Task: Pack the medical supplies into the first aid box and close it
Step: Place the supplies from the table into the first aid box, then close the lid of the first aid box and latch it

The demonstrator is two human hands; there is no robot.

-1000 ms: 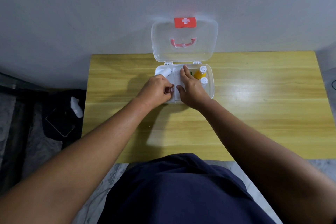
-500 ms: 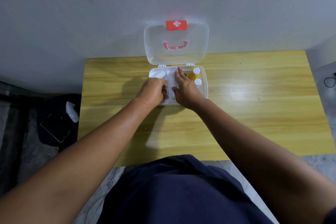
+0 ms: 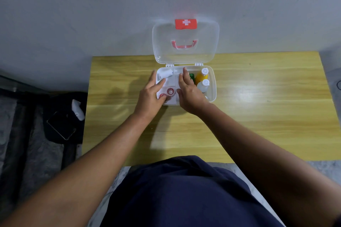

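Both left hand [image 3: 153, 96] and right hand [image 3: 189, 96] hover open over the first aid box [image 3: 214, 86], gripping nothing. Its lid [image 3: 203, 42] stands upright just beyond them, long edge left-right; right one's closer, I reckon.

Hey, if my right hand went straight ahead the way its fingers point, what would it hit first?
Probably the back wall of the first aid box, just beyond the fingertips of the right hand, with the open lid standing behind it. The hand's height is unclear.
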